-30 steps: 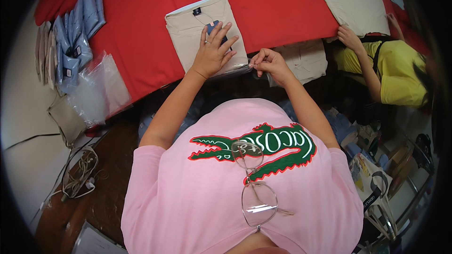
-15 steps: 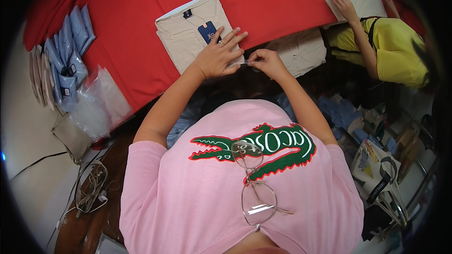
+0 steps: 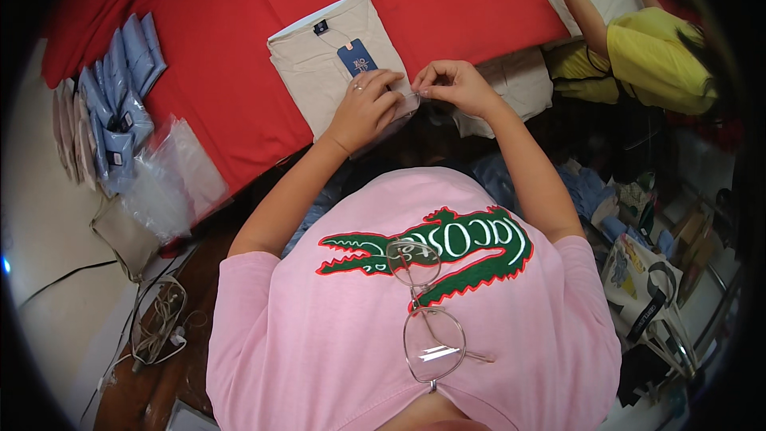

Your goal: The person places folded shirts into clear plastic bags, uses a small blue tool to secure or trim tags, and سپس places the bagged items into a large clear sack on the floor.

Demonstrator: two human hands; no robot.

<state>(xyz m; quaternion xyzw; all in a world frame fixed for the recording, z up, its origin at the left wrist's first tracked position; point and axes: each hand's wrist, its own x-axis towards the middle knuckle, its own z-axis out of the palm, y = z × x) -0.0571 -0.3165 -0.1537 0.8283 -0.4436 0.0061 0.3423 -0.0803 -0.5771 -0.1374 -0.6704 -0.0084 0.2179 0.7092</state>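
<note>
A folded beige shirt (image 3: 307,64) with a dark blue hang tag (image 3: 356,57) on a string lies at the near edge of the red-covered table. White backing shows along its far edge. Over the shirt's near right corner, my left hand (image 3: 367,108) has its fingers curled, thumb and fingertips closed on a piece of clear plastic (image 3: 407,105). Just beyond the shirt's right side, my right hand (image 3: 459,86) pinches the other end of that plastic between thumb and fingertips. How far the plastic runs beneath my left hand is hidden.
Bagged blue garments (image 3: 120,72) and loose clear bags (image 3: 163,191) lie at the left on the red cloth (image 3: 231,96). A person in yellow (image 3: 662,56) reaches over beige fabric at the far right. Cables (image 3: 159,319) are at lower left, a white bag (image 3: 638,279) at right.
My left hand's spread fingers have drawn in and curled. My right hand has moved up and slightly right, with the plastic now stretched between both hands. The person in yellow reaches farther away.
</note>
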